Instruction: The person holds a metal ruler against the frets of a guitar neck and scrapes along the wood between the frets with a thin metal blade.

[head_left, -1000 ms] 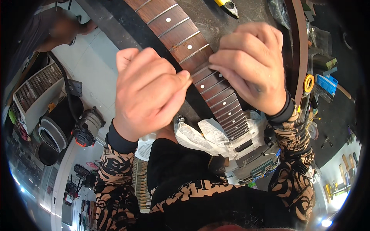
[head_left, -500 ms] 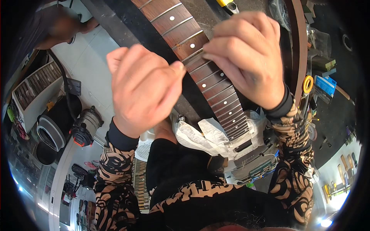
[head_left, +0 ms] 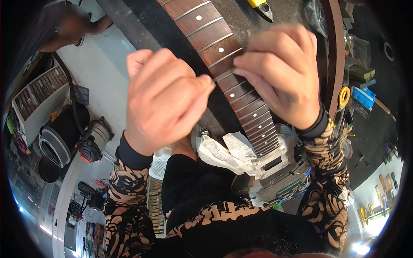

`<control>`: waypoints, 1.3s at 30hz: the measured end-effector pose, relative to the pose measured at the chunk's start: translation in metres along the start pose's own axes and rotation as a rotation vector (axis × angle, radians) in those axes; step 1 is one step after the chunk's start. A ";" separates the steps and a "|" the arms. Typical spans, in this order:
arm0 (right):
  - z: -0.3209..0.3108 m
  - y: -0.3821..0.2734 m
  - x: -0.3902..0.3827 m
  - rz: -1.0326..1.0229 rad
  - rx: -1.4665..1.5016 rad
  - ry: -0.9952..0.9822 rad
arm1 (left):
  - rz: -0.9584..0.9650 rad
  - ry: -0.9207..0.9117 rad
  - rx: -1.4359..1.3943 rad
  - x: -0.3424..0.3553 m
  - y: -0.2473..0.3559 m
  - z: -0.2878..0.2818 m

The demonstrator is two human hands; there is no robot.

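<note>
A guitar neck (head_left: 209, 33) with a brown fretboard, metal frets and pale dot inlays runs from the top middle down toward me. Its lower end meets a guitar body (head_left: 217, 151) covered in white paper or tape. My left hand (head_left: 165, 101) is closed in a pinch at the neck's left edge. Across from it, my right hand (head_left: 286, 73) pinches at the right edge, fingertips over the fretboard. Both hands are level with the same stretch of frets. Whatever they hold, if anything, is hidden or too fine to make out.
Yellow-handled pliers (head_left: 263, 9) lie on the dark bench beyond my right hand. A yellow tape roll (head_left: 344, 96) and a blue box (head_left: 363, 98) sit on the right. At left are a vacuum-like machine (head_left: 95, 138) and a white bin (head_left: 41, 103). Another person (head_left: 71, 26) is at upper left.
Both hands have shifted slightly right and down in the picture, still pinched. The neck and the pliers also appear slightly to the right.
</note>
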State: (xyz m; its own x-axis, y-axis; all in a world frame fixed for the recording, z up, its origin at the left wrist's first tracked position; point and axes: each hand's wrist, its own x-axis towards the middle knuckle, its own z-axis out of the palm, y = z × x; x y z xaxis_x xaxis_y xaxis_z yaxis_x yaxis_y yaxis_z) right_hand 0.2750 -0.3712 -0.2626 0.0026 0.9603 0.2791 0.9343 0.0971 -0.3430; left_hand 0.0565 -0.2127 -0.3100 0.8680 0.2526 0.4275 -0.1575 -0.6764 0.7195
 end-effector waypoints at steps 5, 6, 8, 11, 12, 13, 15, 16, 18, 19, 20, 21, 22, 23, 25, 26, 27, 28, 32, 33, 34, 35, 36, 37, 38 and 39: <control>0.003 -0.002 0.005 -0.002 -0.010 0.024 | 0.005 0.093 0.083 -0.004 0.000 0.003; -0.002 -0.006 -0.003 0.006 0.002 -0.003 | -0.001 0.060 0.017 -0.006 0.002 0.003; -0.002 -0.008 -0.005 0.013 0.013 -0.031 | -0.002 0.036 -0.010 -0.007 0.002 0.001; -0.002 -0.004 0.006 0.007 -0.020 -0.014 | 0.010 0.067 0.070 0.000 -0.003 -0.002; -0.001 -0.003 0.011 0.006 -0.028 -0.014 | 0.010 0.067 0.071 -0.001 -0.004 -0.003; -0.002 -0.003 0.015 0.013 -0.019 -0.007 | -0.008 0.117 0.053 -0.003 -0.005 -0.004; -0.006 -0.002 0.011 0.071 -0.006 0.014 | -0.067 0.184 -0.008 -0.008 -0.004 -0.013; -0.010 0.000 0.003 0.125 -0.003 0.030 | -0.063 0.187 -0.017 -0.013 -0.006 -0.013; -0.016 0.002 -0.008 0.159 -0.035 0.012 | -0.217 0.526 -0.275 -0.022 -0.012 -0.014; -0.018 0.001 -0.012 0.143 -0.070 -0.025 | -0.236 0.579 -0.339 -0.025 -0.015 -0.018; -0.019 -0.005 -0.016 0.136 -0.100 -0.049 | -0.255 0.633 -0.405 -0.028 -0.019 -0.021; -0.014 -0.013 -0.016 0.117 -0.106 -0.069 | -0.292 0.638 -0.399 -0.031 -0.019 -0.028; -0.011 -0.019 -0.015 0.099 -0.109 -0.081 | -0.295 0.635 -0.392 -0.033 -0.018 -0.030; -0.006 -0.022 -0.014 0.090 -0.103 -0.082 | -0.301 0.633 -0.387 -0.034 -0.018 -0.032; -0.005 -0.022 -0.015 0.094 -0.104 -0.093 | -0.306 0.636 -0.396 -0.037 -0.018 -0.029; -0.006 -0.019 -0.017 0.130 -0.156 -0.086 | -0.307 0.625 -0.401 -0.038 -0.017 -0.029; -0.011 -0.015 -0.018 0.157 -0.202 -0.091 | -0.305 0.617 -0.411 -0.038 -0.016 -0.027; -0.017 -0.011 -0.019 0.181 -0.248 -0.095 | -0.303 0.620 -0.417 -0.038 -0.016 -0.027; -0.024 -0.011 -0.022 0.202 -0.254 -0.075 | -0.294 0.613 -0.431 -0.036 -0.017 -0.022; -0.019 -0.017 -0.019 0.173 -0.218 -0.080 | -0.304 0.613 -0.416 -0.037 -0.016 -0.022; -0.013 -0.022 -0.016 0.142 -0.178 -0.086 | -0.308 0.609 -0.407 -0.038 -0.015 -0.022; -0.008 -0.026 -0.013 0.136 -0.159 -0.077 | -0.316 0.600 -0.393 -0.040 -0.013 -0.022; -0.008 -0.027 -0.013 0.126 -0.160 -0.084 | -0.317 0.599 -0.393 -0.040 -0.013 -0.021; -0.007 -0.027 -0.013 0.116 -0.160 -0.090 | -0.319 0.598 -0.391 -0.040 -0.012 -0.021; -0.007 -0.028 -0.012 0.106 -0.159 -0.095 | -0.324 0.583 -0.379 -0.039 -0.011 -0.022; -0.012 -0.023 -0.013 0.181 -0.227 -0.085 | -0.328 0.571 -0.370 -0.039 -0.009 -0.022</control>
State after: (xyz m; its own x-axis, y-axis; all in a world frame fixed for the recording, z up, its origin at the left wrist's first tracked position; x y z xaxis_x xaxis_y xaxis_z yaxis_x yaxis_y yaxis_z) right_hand 0.2574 -0.3890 -0.2477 0.1558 0.9760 0.1520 0.9771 -0.1297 -0.1687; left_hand 0.0141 -0.2012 -0.3216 0.5341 0.7885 0.3049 -0.1686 -0.2541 0.9524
